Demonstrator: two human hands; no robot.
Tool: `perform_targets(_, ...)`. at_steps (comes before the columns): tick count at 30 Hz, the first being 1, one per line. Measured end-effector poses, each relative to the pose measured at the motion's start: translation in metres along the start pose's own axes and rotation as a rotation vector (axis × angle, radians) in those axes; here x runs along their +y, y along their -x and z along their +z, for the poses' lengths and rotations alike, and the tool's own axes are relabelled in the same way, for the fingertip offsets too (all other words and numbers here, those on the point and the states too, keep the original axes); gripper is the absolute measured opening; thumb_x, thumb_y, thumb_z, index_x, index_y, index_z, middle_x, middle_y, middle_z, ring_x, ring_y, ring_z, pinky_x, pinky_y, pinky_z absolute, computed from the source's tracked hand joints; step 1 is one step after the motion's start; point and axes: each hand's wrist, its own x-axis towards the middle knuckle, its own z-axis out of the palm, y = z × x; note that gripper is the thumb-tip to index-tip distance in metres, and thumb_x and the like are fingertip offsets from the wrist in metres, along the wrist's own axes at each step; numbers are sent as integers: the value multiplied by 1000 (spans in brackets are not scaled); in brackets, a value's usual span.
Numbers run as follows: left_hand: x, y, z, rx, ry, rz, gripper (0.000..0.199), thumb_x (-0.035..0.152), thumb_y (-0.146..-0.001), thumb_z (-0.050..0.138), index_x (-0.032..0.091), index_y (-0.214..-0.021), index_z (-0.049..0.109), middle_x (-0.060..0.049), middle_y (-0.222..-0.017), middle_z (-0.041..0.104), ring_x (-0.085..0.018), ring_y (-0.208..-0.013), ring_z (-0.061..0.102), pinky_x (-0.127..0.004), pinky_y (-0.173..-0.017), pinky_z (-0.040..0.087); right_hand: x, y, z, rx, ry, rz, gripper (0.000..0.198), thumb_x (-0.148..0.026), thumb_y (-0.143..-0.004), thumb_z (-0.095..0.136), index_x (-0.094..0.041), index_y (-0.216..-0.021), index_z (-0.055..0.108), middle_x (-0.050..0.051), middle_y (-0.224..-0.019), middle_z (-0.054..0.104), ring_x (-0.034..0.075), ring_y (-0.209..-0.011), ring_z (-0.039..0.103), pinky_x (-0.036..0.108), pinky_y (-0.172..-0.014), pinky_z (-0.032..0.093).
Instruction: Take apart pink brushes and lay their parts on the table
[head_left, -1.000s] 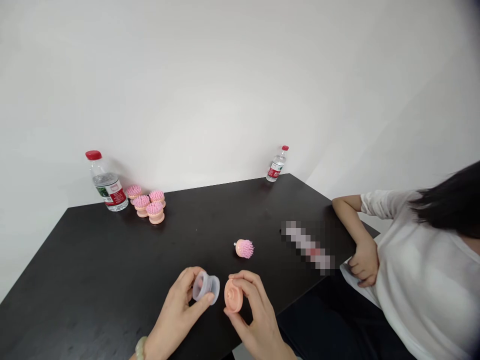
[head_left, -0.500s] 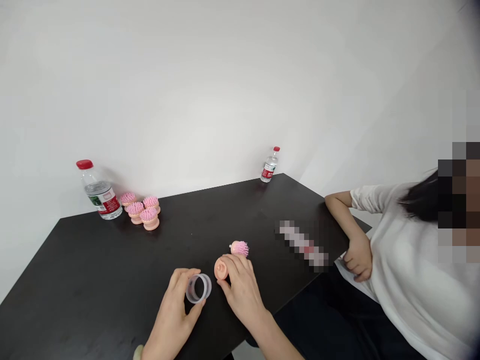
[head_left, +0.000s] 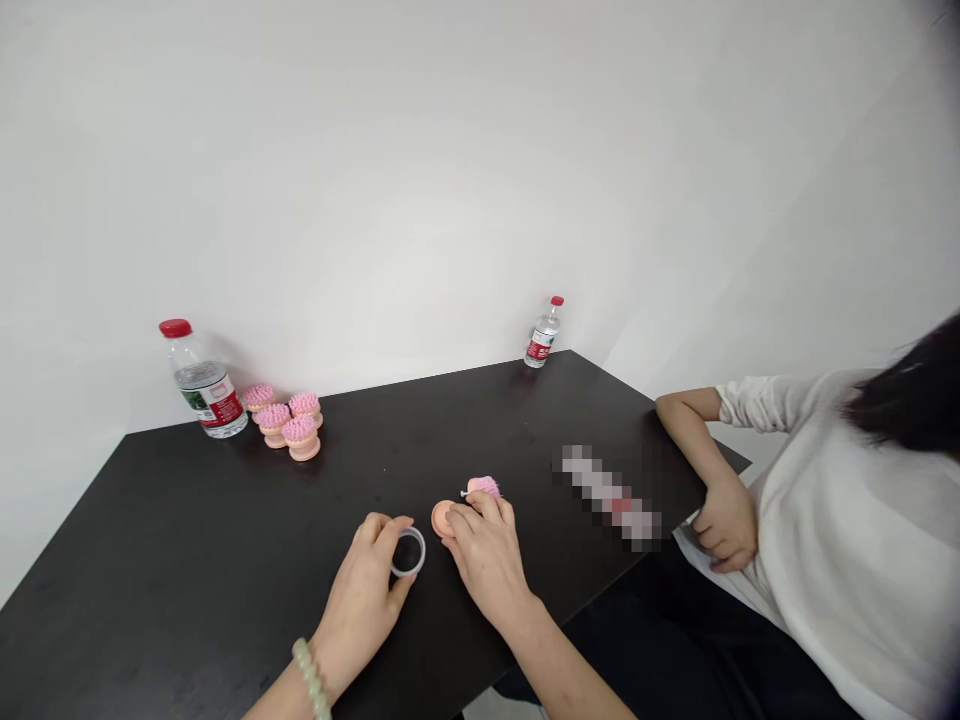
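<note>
My left hand (head_left: 369, 572), with a pale green bead bracelet at the wrist, holds a clear plastic ring-shaped cylinder (head_left: 421, 553) between thumb and fingers, its round opening facing up. My right hand (head_left: 486, 560) is closed over a peach-coloured round base (head_left: 439, 519), which lies low at the table surface. Part of the base is hidden under the fingers. Just beyond those fingertips lies a brush head with pink bristles (head_left: 486, 485) and a small pale stem at its left end. The right index finger overlaps its near side; whether they touch I cannot tell.
Several pink-bristled brushes (head_left: 300, 430) with peach bases stand at the black table's (head_left: 225, 560) back left, beside a red-capped water bottle (head_left: 210, 392). Another bottle (head_left: 541, 338) stands at the far right corner. A blurred long item (head_left: 607, 497) lies right; a person in white (head_left: 832, 510) sits there.
The clear cylinder has tipped so that its opening faces more upward. The peach base has turned from tilted to flatter, and my right fingers have moved over it. The view has shifted slightly.
</note>
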Motion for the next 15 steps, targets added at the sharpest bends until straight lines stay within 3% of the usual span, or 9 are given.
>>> perform_targets(4, 3, -19, 12, -5, -33, 25, 50, 1, -79, 58, 17, -126, 59, -10, -113, 63, -28, -108, 63, -45, -95, 56, 3, 0, 2, 48, -13, -17, 17, -4, -89, 64, -21, -86, 62, 2, -85, 75, 25, -90, 58, 38, -81, 39)
perform_targets(9, 7, -38, 27, 11, -54, 52, 44, 0, -82, 53, 15, -124, 57, -12, -116, 62, -28, -109, 61, -47, -96, 54, 9, -1, -3, 104, -38, -39, 15, -10, -98, 53, -21, -92, 62, 4, -89, 73, 24, -87, 56, 36, -76, 38)
perform_targets(15, 5, -47, 30, 22, -61, 81, 46, -2, -80, 51, 16, -123, 57, -11, -115, 62, -28, -110, 60, -46, -96, 54, 17, -2, -3, 107, -63, -101, 20, -8, -98, 51, -21, -88, 61, 2, -89, 74, 22, -84, 56, 34, -72, 40)
